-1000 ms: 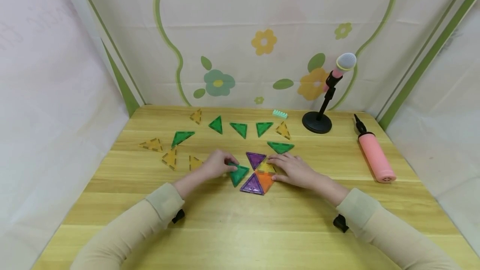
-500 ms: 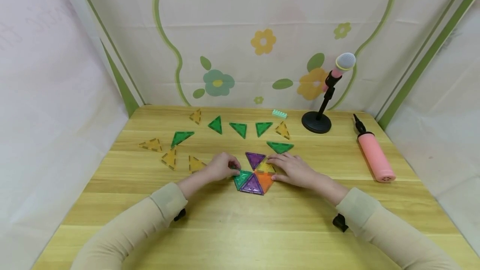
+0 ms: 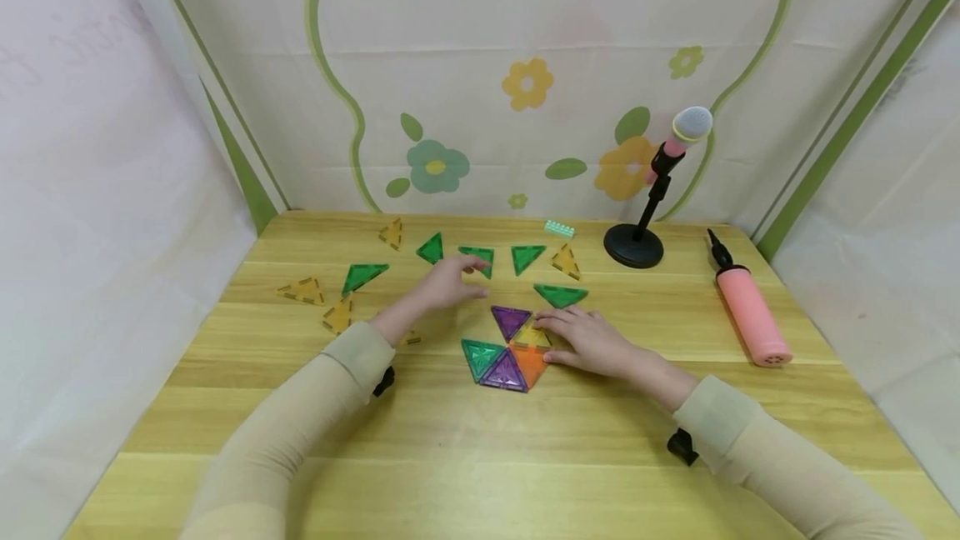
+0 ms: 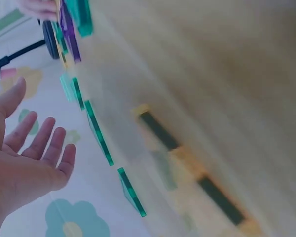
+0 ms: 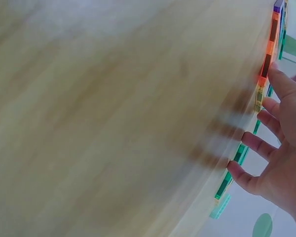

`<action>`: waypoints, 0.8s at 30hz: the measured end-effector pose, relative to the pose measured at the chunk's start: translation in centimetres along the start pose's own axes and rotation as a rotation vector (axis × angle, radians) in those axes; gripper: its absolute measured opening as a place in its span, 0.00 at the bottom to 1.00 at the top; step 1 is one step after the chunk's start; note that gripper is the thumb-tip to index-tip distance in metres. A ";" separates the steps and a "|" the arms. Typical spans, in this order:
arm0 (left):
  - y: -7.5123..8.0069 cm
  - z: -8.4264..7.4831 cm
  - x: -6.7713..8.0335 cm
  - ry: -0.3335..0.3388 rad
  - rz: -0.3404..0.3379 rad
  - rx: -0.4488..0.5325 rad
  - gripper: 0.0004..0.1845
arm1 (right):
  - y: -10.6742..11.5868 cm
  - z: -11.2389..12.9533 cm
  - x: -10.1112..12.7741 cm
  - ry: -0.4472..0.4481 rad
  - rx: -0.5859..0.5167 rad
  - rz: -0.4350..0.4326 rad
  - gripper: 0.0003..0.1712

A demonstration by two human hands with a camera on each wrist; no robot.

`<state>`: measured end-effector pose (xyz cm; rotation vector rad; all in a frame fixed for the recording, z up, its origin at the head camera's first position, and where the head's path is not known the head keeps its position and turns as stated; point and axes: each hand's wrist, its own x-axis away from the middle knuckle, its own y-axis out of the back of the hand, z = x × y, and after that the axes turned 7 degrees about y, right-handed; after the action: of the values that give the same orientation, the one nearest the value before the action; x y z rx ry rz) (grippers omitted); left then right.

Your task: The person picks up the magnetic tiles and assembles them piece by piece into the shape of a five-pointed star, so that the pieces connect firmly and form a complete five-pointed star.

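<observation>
My left hand point(image 3: 444, 283) is raised over the table, fingers spread and holding nothing, its fingertips overlapping a green triangular magnetic tile point(image 3: 486, 255) in the head view. The left wrist view shows its palm point(image 4: 27, 170) bare. With fingers on a yellow tile point(image 3: 534, 338) and thumb at the edge of an orange tile point(image 3: 531, 367), my right hand point(image 3: 588, 342) rests on the table. These two join a purple tile point(image 3: 504, 372), a teal-green tile point(image 3: 480, 357) and another purple tile point(image 3: 511, 321) in a fan around one point, with a gap at its left.
Loose green tiles point(image 3: 431, 248) and yellow tiles point(image 3: 302, 291) lie in an arc behind and to the left. A small mint brick point(image 3: 559, 228) is at the back edge. On the right stand a microphone on a stand point(image 3: 634, 245) and a pink hand pump point(image 3: 752, 315).
The left hand set the teal-green tile against the lower purple tile, let go of it, then moved up and away toward the back tiles. The right hand has stayed in place.
</observation>
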<state>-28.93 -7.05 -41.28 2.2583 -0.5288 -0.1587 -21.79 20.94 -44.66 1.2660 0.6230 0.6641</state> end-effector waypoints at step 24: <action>-2.7 -0.3 -7.5 -0.042 0.126 -0.266 0.39 | -0.2 -0.1 0.0 0.008 0.015 -0.001 0.31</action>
<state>-34.75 -2.08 -43.49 1.9607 -0.6317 -0.2004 -21.87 21.00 -44.91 1.2775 0.6367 0.6647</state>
